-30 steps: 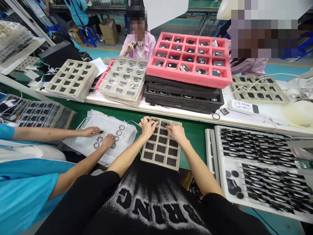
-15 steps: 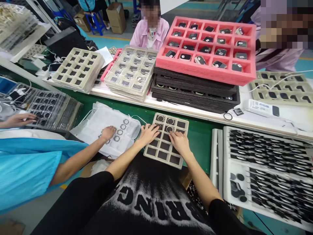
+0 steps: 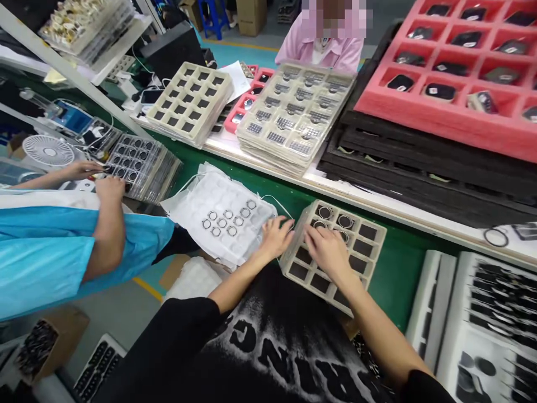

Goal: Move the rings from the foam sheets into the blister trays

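In front of me lies a beige compartment tray (image 3: 300, 272) with dark pads in its pockets. Several round metal rings (image 3: 345, 221) sit in its upper left pockets. My right hand (image 3: 329, 252) reaches over the tray's left side, fingers pinched together just below a ring; whatever they grip is hidden. My left hand (image 3: 277, 238) is off the tray's left edge, fingers curled, with something small and dark at the fingertips that I cannot make out. Left of it, more rings (image 3: 232, 230) lie in a white sheet-like tray (image 3: 197, 196).
A co-worker's hands (image 3: 109, 187) are by a stack of clear trays (image 3: 155, 179) at left. Stacked beige trays (image 3: 191, 103), clear-lidded trays (image 3: 293, 112) and a pink foam tray (image 3: 440, 109) stand on the shelf. A white tray of black parts (image 3: 457, 324) lies right.
The view has turned left. My left hand has moved off the beige tray to its left edge; my right hand has shifted to its left column. The co-worker's hand has left the white tray.
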`<state>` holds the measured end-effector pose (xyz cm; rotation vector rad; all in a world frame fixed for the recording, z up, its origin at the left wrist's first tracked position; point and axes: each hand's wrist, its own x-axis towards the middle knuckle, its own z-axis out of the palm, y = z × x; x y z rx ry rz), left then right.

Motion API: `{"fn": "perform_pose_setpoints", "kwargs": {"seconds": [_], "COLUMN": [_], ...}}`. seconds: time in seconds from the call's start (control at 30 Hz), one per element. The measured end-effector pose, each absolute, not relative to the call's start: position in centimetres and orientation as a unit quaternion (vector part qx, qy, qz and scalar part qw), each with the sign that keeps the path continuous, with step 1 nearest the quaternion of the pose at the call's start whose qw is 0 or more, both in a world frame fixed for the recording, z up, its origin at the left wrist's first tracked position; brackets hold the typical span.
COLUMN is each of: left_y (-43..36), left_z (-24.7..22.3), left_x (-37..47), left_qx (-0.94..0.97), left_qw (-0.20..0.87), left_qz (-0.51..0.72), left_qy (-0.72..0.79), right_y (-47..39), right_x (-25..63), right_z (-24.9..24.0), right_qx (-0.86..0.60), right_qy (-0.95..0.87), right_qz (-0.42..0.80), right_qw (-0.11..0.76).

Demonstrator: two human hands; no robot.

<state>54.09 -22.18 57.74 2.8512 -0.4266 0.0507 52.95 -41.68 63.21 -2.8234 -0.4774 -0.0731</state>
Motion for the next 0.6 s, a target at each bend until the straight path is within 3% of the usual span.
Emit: {"fn": "perform_pose_setpoints", "kwargs": {"seconds": [0.13,0.27,0.43,0.6], "left_y": [-10.8,-2.6,0.5,1.0], "left_z": [53.1,49.0,46.4,45.4], "left_x": [53.3,51.7,50.5,50.5], "left_qx": [0.993,0.984,0.985,0.984], "left_qw": [0.088,0.029,0.063,0.097], "left_qz": [-0.06,-0.142,-0.146,-0.138], "left_qy": [0.049,0.102,0.073,0.06], "right_y": [-31.2,-20.4,-14.0,-13.9], "right_x": [56.4,60.0,60.7,60.3], "right_z": [61.9,57.2,51.6,49.7], "right_qx": [-0.949,-0.911,-0.906,-0.909], "right_qy": [-0.243,-0.251,-0.222,-0.216], "right_qz": [0.129,0.292,0.337,0.329], "right_qw": [0.158,0.145,0.127,0.134]}}
